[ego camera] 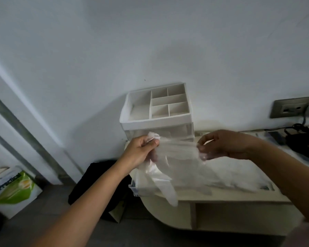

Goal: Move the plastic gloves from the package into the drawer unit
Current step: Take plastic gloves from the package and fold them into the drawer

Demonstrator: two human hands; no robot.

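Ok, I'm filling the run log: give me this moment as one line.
phase: gloves spread in the air | left hand: pinches gloves | right hand: pinches gloves | drawer unit: behind the hands, on desk

A pale wall (150, 41) rises behind a cream table (221, 198); grey floor (48, 227), wall socket (291, 108) at right.

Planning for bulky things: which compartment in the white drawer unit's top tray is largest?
The leftmost compartment of the white plastic drawer unit: it spans the tray's full depth; the other five are smaller cells.
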